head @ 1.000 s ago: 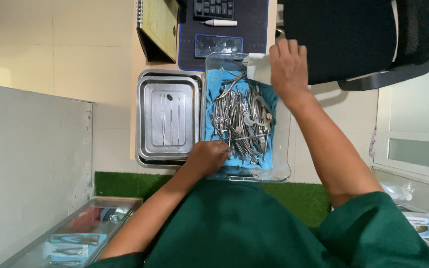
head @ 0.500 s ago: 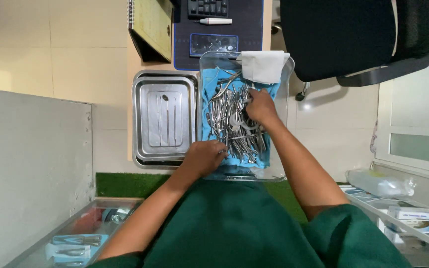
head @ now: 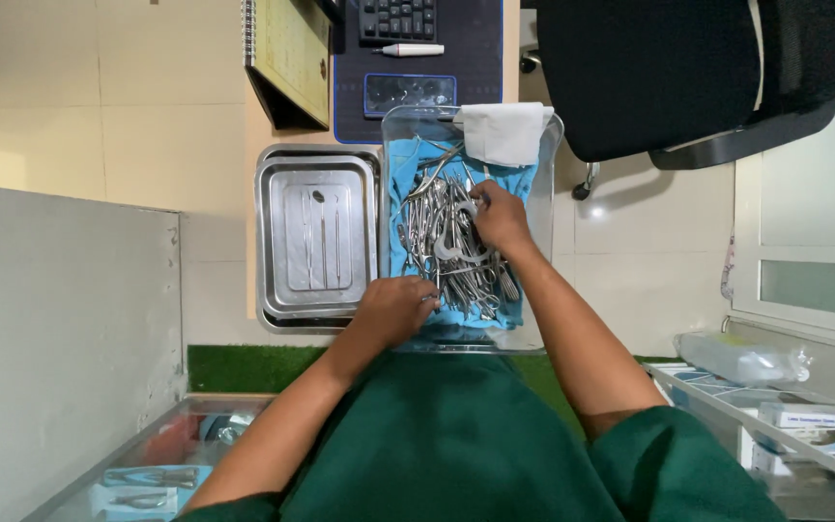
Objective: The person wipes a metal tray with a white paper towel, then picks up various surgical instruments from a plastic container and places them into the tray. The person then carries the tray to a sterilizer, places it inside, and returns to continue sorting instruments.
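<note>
- Metal dental instruments (head: 451,246) lie heaped on a blue cloth (head: 403,169) inside a clear plastic tub (head: 553,130), which sits on a desk just beside a steel tray (head: 277,242).
- Right hand (head: 500,217) is down in the heap, fingers curled around the looped handles of one tool; the grip looks closed on it, though the fingertips are partly hidden among the steel.
- Left hand (head: 393,309) rests at the near edge of the tub, fingers bent at the pile's fringe; whether it grips anything cannot be told.
- Three slim instruments (head: 324,232) lie side by side in the steel tray, apart from the heap.
- White folded cloth (head: 504,130) hangs over the tub's far rim; beyond it sit a keyboard (head: 398,19) and a white pen (head: 413,50) on a dark mat.
- Judged from this, the step in hand is picking a single piece out of the tangled pile.
- Freeing it would call for a lift clear of the interlocked handles, with the left hand steadying the tub so that neighbouring tools do not drag along.
</note>
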